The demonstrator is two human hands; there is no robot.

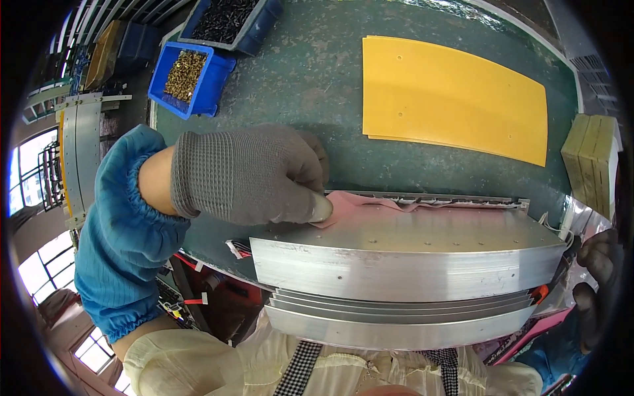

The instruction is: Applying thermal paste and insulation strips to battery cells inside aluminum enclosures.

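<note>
My left hand (pixel 264 175), in a grey knit glove, reaches across from the left with its fingers closed. Its fingertips pinch the left end of a thin pink sheet (pixel 343 203), which looks soft and wrinkled. This sheet lies along the far edge of a silver finned metal part (pixel 409 267), probably a heat sink, on its flat top. At the far right rim my right hand (pixel 594 267), in a dark glove, has its thumb and fingers apart, with nothing seen between them. Crumpled clear plastic (pixel 571 280) is close beside it; shadow hides part of that hand.
Yellow sheets (pixel 456 99) lie stacked on the green table (pixel 297 86). At the back left stand a blue bin (pixel 208 86) of small brass-coloured pieces and another bin (pixel 254 33) of dark pieces. A pale block (pixel 588 162) sits at the table's right edge.
</note>
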